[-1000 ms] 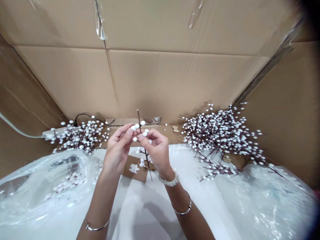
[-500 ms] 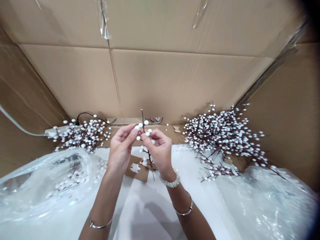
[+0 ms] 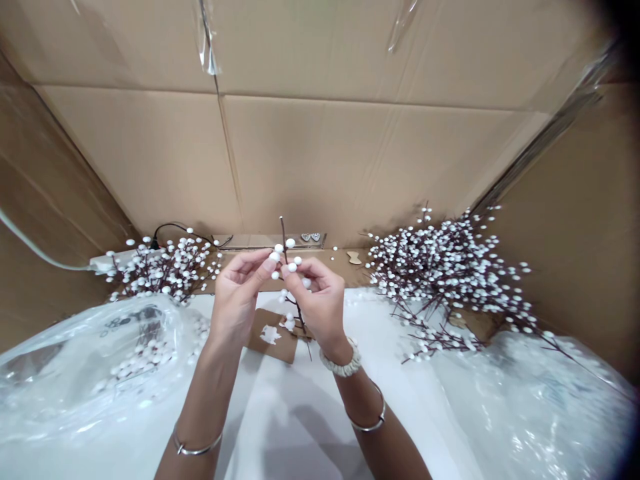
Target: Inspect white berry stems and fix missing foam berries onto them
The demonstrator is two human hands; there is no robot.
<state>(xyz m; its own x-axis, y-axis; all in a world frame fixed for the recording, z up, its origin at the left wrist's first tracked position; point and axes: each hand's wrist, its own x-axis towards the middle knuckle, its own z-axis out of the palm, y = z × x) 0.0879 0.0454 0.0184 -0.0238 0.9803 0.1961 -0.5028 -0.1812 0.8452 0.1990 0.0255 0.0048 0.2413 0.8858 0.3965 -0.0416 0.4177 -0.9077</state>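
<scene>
Between my hands, a brown berry stem with white balls on short twigs stands nearly upright over the table. My right hand is closed on the stem, thumb and forefinger pinching it just under its upper berries. My left hand pinches one of the white berries at the stem's left side, between thumb and fingertips. More berries hang lower on the stem, partly hidden by my right hand. Below them a brown cardboard piece with a torn white patch lies on the white table surface.
Berry sprays are heaped at the right, and a smaller bunch stands at the left by a white power strip. Clear plastic bags flank both sides; the left one holds berries. Cardboard walls surround the table.
My left hand has shifted slightly left and down, still pinching the berry. The stem's top has tilted a little left. My right hand stays nearly in place.
</scene>
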